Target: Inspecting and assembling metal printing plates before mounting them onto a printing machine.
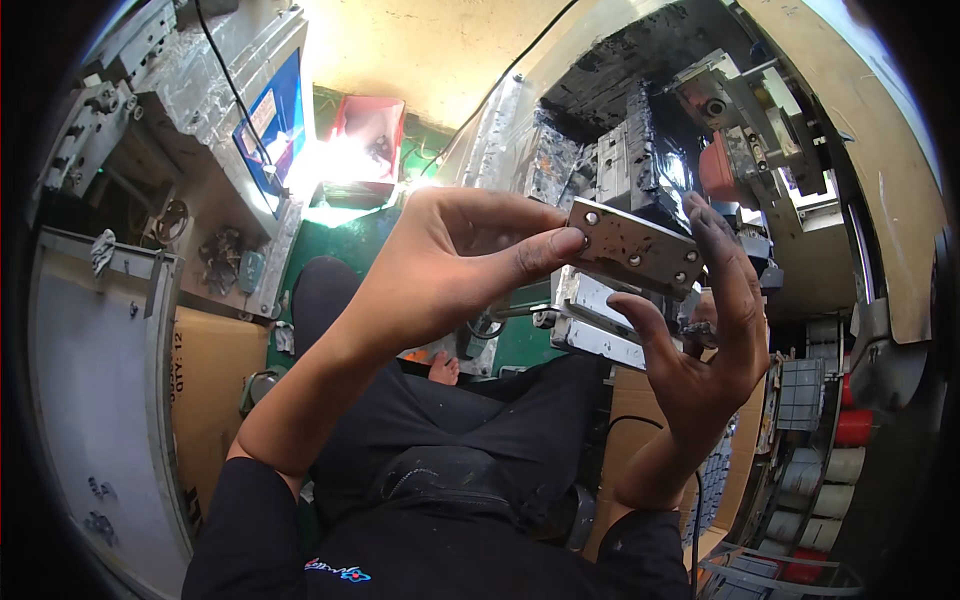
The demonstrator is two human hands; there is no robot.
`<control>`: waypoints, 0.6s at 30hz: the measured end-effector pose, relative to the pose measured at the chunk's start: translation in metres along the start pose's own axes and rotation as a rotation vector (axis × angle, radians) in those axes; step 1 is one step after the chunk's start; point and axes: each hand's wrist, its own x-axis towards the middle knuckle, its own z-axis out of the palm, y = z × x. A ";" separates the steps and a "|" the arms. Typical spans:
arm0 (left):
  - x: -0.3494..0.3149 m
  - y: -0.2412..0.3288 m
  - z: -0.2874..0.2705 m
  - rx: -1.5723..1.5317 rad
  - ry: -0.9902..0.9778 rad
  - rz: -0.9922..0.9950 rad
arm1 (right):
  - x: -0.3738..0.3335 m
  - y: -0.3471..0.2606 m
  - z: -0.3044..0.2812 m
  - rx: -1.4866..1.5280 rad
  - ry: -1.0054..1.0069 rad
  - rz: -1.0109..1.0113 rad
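Note:
Held up in front of me is a flat metal plate point(640, 246), stained dark, with several round holes along it. My left hand point(455, 245) pinches its left end between thumb and fingers. Around the plate's right end, my right hand point(712, 345) has its fingers stretched upward and its thumb spread apart below. Whether its fingertips touch the plate's edge I cannot tell. Behind the plate stands a grimy machine point(620, 150) with metal blocks, and pale metal bars point(600, 335) show just beneath it.
A red bin point(370, 140) sits on the green floor under strong glare. To the left are a grey-topped table point(100, 380) and a cardboard box point(215, 390). At the right, a carton point(735, 470) holds dark parts, beside a rack with rolls point(820, 470). A black cable point(640, 420) curves near my right forearm.

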 end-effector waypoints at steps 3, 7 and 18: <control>-0.013 -0.003 0.008 0.013 -0.049 0.047 | -0.008 -0.004 -0.010 0.051 -0.105 0.092; -0.027 -0.002 0.021 0.070 -0.134 0.220 | -0.020 -0.010 -0.018 0.049 -0.111 0.147; -0.034 -0.016 0.047 0.457 -0.093 0.672 | -0.046 -0.025 -0.007 0.549 -0.024 0.481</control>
